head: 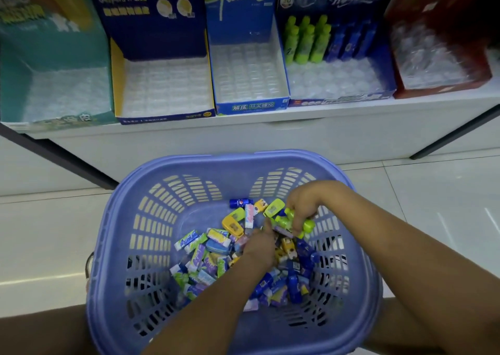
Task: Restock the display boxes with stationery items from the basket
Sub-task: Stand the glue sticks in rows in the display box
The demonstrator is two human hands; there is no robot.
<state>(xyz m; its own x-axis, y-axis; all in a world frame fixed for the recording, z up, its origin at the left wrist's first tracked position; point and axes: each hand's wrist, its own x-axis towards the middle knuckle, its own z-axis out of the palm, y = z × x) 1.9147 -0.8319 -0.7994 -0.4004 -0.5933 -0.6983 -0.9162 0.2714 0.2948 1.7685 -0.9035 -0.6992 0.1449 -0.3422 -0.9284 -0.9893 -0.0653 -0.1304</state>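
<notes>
Stationery items [213, 257] heaped in blue basket [113, 219], right hand [303, 203] clutching green pieces [296, 220], left hand [259, 246] sunk among items, its grip unclear, display boxes [250, 108] beyond.

"Gaspard et Lisa" on navy display box [151, 29]. "kada" on blue box [240, 16], front lip "解压 开关橡皮". "30" badge on dark-blue box [335, 2].

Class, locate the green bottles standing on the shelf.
Head view, upper right: green bottles stand back-left in the navy display box, beside blue packs.
</notes>
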